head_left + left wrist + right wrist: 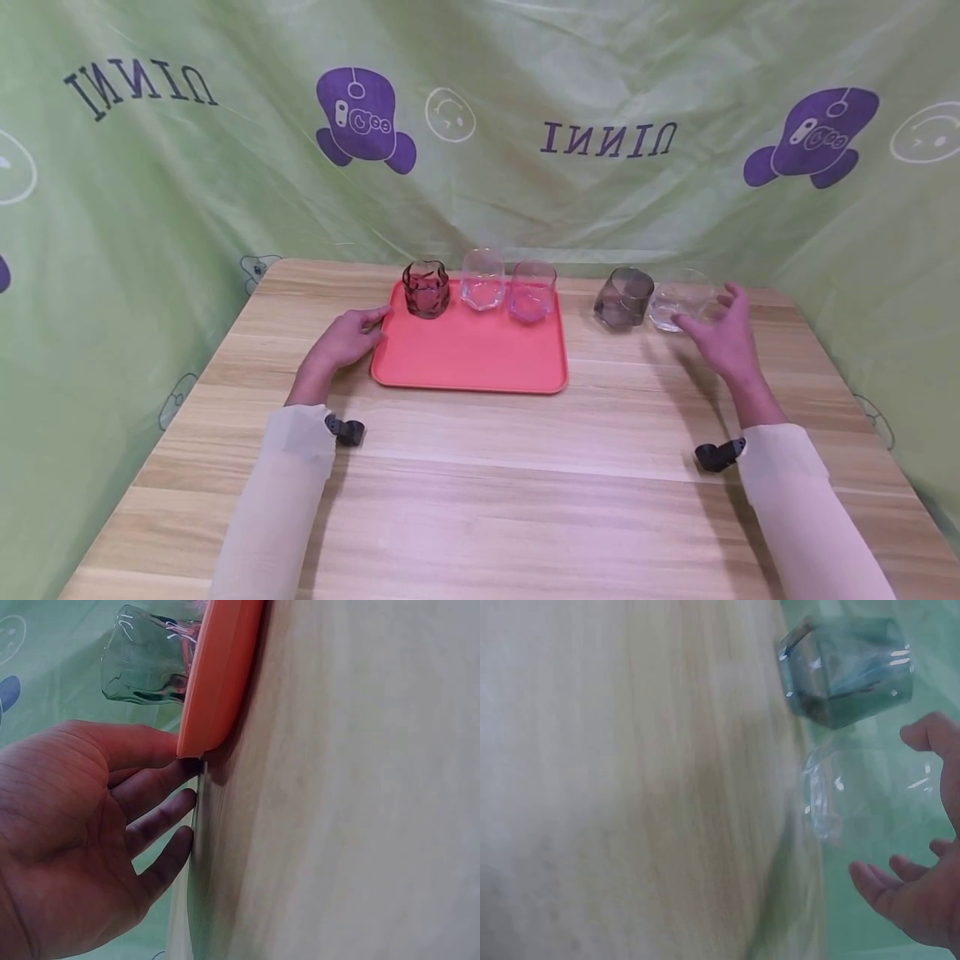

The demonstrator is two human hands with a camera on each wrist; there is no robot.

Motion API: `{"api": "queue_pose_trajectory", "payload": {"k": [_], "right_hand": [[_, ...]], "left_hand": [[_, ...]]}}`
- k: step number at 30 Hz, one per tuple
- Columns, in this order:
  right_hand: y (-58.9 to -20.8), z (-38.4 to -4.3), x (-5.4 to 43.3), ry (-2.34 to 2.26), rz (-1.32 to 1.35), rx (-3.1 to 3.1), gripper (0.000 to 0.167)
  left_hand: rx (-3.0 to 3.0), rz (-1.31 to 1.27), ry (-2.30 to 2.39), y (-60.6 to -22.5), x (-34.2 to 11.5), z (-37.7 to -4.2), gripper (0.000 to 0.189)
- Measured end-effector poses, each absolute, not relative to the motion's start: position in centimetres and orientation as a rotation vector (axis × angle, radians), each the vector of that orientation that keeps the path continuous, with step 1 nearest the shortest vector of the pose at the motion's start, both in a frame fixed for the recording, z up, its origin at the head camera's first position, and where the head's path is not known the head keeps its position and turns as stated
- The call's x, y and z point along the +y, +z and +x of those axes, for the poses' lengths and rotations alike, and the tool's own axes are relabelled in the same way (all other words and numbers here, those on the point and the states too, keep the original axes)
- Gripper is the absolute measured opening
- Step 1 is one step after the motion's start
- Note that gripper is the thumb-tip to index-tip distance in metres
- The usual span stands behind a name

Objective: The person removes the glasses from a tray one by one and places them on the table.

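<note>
Head cam: above, looks fwd + down, widest; gets table [525, 500] & curtain [487, 204]. L wrist cam [348, 432]: v. close, low, rolled sideways, faces tray [217, 675] edge. R wrist cam [718, 456]: opp. roll, nr clear glass [870, 787]. Head shares both.

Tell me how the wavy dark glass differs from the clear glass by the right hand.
The wavy glass is tinted dark; the clear glass is colourless. The wavy glass stands on the red tray, the clear glass on the wooden table. The right hand is by the clear glass; no hand touches the wavy glass. Both are upright and transparent.
</note>
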State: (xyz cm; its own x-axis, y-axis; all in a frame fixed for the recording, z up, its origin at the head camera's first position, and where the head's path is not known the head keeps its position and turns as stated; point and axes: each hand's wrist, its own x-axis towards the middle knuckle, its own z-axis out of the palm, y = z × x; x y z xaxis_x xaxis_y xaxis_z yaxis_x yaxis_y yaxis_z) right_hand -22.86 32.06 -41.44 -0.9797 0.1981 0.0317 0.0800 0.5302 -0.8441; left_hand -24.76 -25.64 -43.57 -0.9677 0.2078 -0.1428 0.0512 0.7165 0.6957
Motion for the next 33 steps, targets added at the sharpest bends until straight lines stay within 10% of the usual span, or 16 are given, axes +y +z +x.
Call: {"api": "queue_pose_trajectory", "payload": {"k": [33], "right_hand": [[-37.0,-22.6,22.3,1.374,0.373,-2.523,0.067]], "left_hand": [[2.687,0.132,1.100,-43.8,-25.6,-24.7,0.053]]}}
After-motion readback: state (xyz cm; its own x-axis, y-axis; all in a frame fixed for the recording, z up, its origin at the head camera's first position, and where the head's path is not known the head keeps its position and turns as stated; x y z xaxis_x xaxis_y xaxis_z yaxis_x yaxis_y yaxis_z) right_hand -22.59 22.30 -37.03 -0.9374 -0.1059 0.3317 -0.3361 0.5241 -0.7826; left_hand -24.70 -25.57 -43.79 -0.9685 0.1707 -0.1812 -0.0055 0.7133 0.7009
